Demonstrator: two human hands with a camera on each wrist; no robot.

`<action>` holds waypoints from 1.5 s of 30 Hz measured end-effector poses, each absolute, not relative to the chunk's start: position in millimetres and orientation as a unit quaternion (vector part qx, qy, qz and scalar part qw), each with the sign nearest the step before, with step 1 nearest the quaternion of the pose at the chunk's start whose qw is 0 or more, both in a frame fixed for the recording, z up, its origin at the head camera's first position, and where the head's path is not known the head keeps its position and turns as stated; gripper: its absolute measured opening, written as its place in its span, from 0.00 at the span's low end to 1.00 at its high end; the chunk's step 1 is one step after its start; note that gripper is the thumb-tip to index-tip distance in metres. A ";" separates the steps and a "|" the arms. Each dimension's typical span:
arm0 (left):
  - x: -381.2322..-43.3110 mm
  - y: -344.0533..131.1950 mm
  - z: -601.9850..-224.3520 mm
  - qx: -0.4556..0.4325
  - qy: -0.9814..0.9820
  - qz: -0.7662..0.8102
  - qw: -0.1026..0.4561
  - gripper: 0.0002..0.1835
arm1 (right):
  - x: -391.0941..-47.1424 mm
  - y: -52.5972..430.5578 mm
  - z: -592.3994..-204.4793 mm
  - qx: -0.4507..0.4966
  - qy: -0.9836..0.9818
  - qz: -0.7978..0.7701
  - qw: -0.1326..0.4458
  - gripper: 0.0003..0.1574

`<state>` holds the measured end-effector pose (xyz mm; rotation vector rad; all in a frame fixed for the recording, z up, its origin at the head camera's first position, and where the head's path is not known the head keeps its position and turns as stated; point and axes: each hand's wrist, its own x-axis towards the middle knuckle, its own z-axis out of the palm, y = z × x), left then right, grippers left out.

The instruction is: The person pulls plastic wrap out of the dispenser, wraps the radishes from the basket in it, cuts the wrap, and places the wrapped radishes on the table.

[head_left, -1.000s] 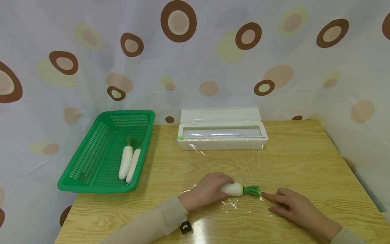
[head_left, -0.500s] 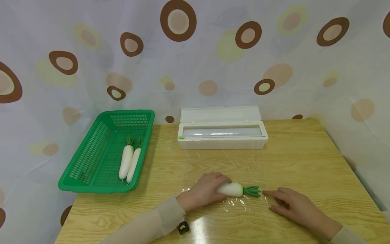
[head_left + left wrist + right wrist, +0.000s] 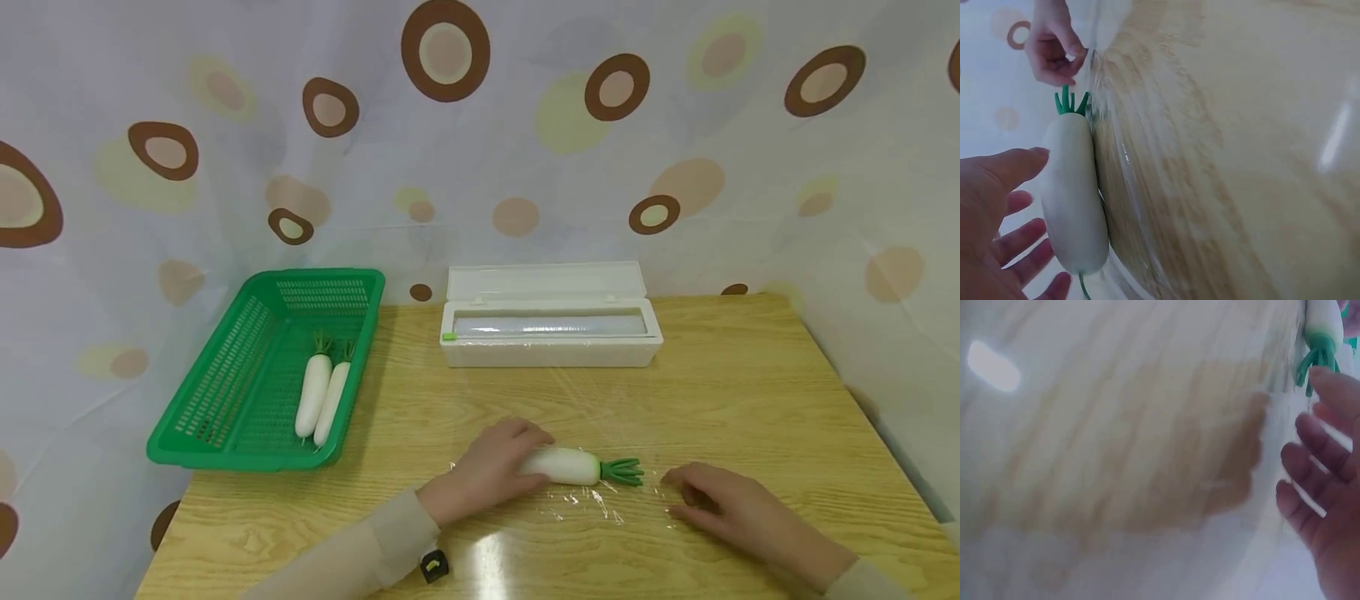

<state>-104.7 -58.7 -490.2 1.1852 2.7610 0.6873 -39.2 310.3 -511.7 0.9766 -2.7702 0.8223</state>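
A white radish (image 3: 566, 466) with green stalks lies on clear plastic wrap (image 3: 573, 498), its stalks pointing right. At its left end is my left hand (image 3: 491, 471). The left wrist view shows this hand's fingers (image 3: 1019, 247) relaxed and spread alongside the radish (image 3: 1075, 194), not curled round it; whether they touch it is hard to tell. Just beyond the stalks, my right hand (image 3: 731, 508) hovers near the wrap. Its fingers (image 3: 1310, 456) are loosely bent and apart in the right wrist view, with nothing seen between them.
Behind the radish stands a white wrap dispenser (image 3: 551, 353), lid raised, with a film roll inside. A green basket (image 3: 168, 454) at the left holds two white radishes (image 3: 313, 396). A spotted cloth (image 3: 510, 150) hangs behind the wooden table (image 3: 750, 375).
My left hand has slid left along the radish, uncovering more of it. My right hand has drawn slightly right, away from the stalks. The radish has hardly moved.
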 end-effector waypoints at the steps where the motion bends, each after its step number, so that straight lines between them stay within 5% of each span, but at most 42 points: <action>1: -103.3 -63.4 -489.8 0.382 0.894 0.234 0.021 0.23 | -39.6 311.0 -511.3 0.332 -0.903 0.266 0.052 0.22; 10: -91.9 -132.0 -498.9 0.458 0.841 0.287 0.005 0.08 | -42.1 316.0 -508.3 0.435 -0.863 0.248 0.058 0.22; 18: -84.9 -176.2 -513.0 0.483 0.837 0.253 0.048 0.15 | -41.8 317.4 -511.2 0.444 -0.860 0.244 0.052 0.25; 26: -85.2 -184.2 -517.3 0.512 0.813 0.276 0.015 0.07 | -44.2 313.5 -514.1 0.449 -0.861 0.223 0.089 0.20; 32: -84.8 -183.2 -517.9 0.517 0.812 0.271 0.000 0.04 | -41.9 311.3 -507.0 0.416 -0.874 0.247 0.057 0.21; 45: -83.7 -181.3 -511.6 0.472 0.836 0.270 0.068 0.05 | -45.0 309.0 -510.6 0.405 -0.880 0.244 0.045 0.23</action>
